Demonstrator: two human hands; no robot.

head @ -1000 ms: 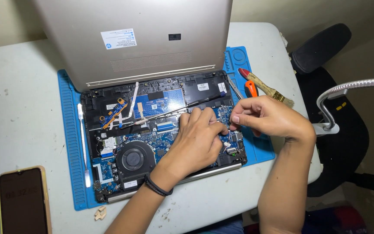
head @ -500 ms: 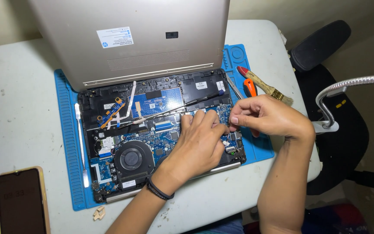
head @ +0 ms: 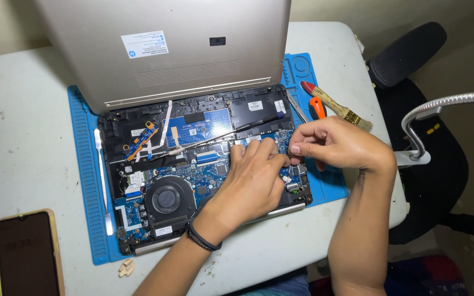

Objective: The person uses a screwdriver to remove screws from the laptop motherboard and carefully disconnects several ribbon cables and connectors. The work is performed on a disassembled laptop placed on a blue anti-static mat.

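An opened laptop [head: 138, 159] lies on a blue work mat [head: 86, 181], its blue circuit board and round black fan [head: 167, 200] exposed and its gold lid [head: 193, 49] raised at the back. My left hand [head: 253, 183] rests flat on the right part of the board, fingertips pressing near its right edge. My right hand [head: 330, 145] is pinched just beside those fingertips, over the same spot. What the fingers pinch is hidden. A thin black tool [head: 248, 126] lies across the board above my hands.
A dark phone [head: 26, 255] lies at the table's near left. A paintbrush [head: 338, 109] and an orange-handled tool [head: 316, 107] lie on the mat's right side. A gooseneck lamp arm [head: 445, 104] and a black chair [head: 412, 49] stand right of the white table [head: 23, 142].
Both hands stay at the same spot on the board's right side. The view has shifted slightly.
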